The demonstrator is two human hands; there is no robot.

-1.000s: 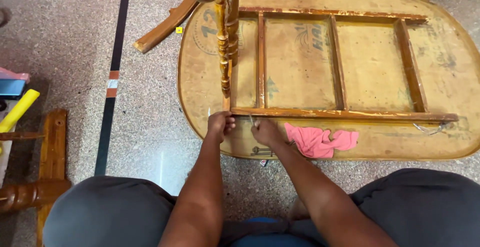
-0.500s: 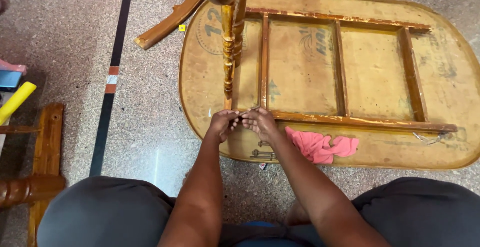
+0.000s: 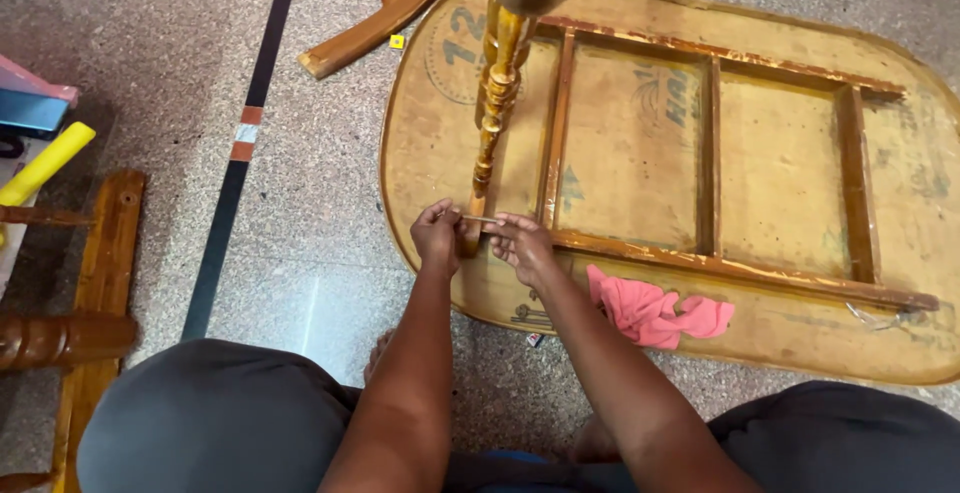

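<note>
We observe an oval wooden tabletop (image 3: 800,343) lying upside down on the speckled floor (image 3: 330,93), its underside frame of slats (image 3: 710,153) facing up. A turned wooden leg (image 3: 497,103) stands upright at the frame's near left corner. Our left hand (image 3: 437,236) and right hand (image 3: 520,245) meet at the base of this leg, fingertips of both pinched on a thin rod-like piece (image 3: 478,219) held level between them; what it is cannot be told. A pink cloth (image 3: 655,313) lies on the tabletop just right of the right hand. A loose curved wooden part (image 3: 385,15) rests on the floor beyond the tabletop.
</note>
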